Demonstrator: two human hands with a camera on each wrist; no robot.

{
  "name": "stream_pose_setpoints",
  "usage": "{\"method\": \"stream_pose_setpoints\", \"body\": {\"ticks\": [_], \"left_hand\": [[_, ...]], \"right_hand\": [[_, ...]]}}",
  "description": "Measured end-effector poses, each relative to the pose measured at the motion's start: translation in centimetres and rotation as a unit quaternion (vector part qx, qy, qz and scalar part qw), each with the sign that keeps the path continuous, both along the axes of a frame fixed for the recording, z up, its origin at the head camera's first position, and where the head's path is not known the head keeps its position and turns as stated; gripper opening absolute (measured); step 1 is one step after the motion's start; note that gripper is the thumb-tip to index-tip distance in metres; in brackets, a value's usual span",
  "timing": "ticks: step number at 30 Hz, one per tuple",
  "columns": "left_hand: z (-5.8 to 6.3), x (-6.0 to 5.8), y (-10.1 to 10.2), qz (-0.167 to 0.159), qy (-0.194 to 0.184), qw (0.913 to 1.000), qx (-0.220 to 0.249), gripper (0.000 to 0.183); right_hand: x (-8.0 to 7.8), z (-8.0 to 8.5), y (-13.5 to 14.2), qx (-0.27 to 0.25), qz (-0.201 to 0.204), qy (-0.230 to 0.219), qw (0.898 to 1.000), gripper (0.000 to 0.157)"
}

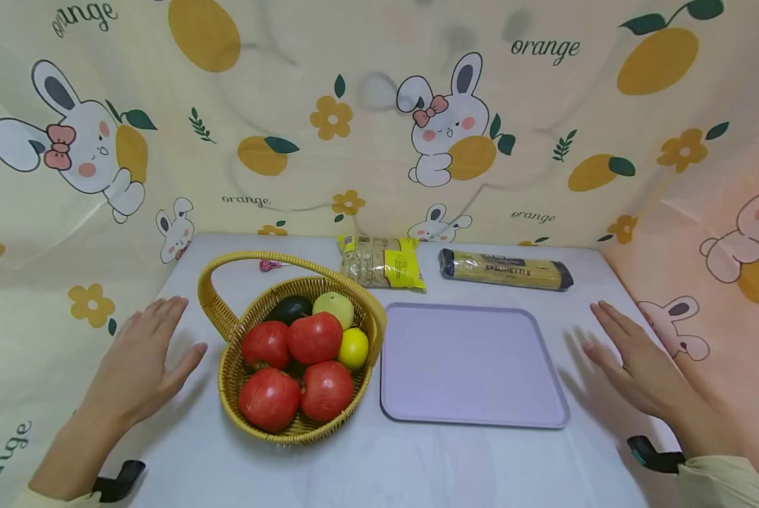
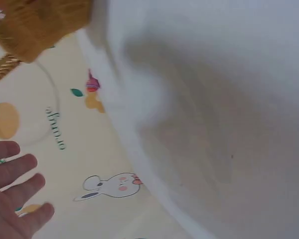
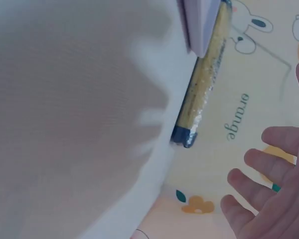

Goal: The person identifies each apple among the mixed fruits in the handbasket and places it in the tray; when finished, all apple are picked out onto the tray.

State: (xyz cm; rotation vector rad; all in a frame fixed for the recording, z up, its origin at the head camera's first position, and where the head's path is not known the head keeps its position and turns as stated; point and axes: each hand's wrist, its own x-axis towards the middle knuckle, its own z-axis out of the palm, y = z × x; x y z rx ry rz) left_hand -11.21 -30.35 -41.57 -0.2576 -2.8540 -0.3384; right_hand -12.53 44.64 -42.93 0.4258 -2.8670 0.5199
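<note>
My left hand [image 1: 141, 360] hovers over the table to the left of a wicker basket [image 1: 227, 388], fingers straight and holding nothing. Inside the basket lie several red, apple-like fruits [image 1: 269, 400], a yellow lemon-like fruit [image 1: 353, 348], a pale green round fruit [image 1: 334, 310] and a dark green one [image 1: 290, 310]. Right of the basket lies a bare lilac tray [image 1: 471, 367]. On the tray's far side, my right hand [image 1: 640, 363] is held up with straight fingers, touching nothing. Both wrist views show the spread fingers apart from everything.
Behind the tray lie a spaghetti packet [image 1: 506, 270] and a yellow-and-clear food bag [image 1: 382, 262]. A small pink-wrapped item [image 1: 270, 265] sits behind the basket, partly seen through its tall handle [image 1: 290, 259]. Printed cloth [image 1: 367, 162] walls the table's back and sides.
</note>
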Motion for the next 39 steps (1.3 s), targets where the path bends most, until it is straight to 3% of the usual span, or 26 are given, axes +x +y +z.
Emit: {"method": "stream_pose_setpoints", "body": {"ticks": [8,13,17,21,24,30,34,39], "left_hand": [[2.3,3.8,0.0,0.009,-0.049,0.9888,0.141,0.096],[3.2,5.5,0.4,-0.034,-0.049,0.9763,0.208,0.084],[3.6,5.9,1.9,-0.084,-0.058,0.9617,0.254,0.077],[4.1,5.6,3.9,-0.114,-0.087,0.9465,0.289,0.068],[4.5,4.8,5.4,-0.115,-0.116,0.9380,0.306,0.062],[5.0,3.1,8.6,-0.070,-0.181,0.9245,0.328,0.060],[5.6,2.0,10.6,-0.041,-0.218,0.9277,0.300,0.068],[6.1,0.7,12.6,-0.044,-0.227,0.9494,0.212,0.076]], "right_hand": [[1.1,1.0,0.3,0.020,-0.001,0.028,0.999,0.075],[1.2,1.7,0.1,0.026,0.005,0.041,0.999,0.077],[1.2,2.1,-0.4,0.017,-0.002,0.028,0.999,0.078],[0.8,1.9,-1.0,0.006,-0.003,0.033,0.999,0.076],[0.3,1.6,-1.5,-0.007,0.003,0.037,0.999,0.075],[-1.0,1.1,-2.9,-0.025,0.008,-0.003,1.000,0.073],[-2.0,1.0,-3.7,-0.026,0.006,-0.042,0.999,0.071],[-3.3,0.3,-4.1,-0.027,0.002,-0.083,0.996,0.071]]}}
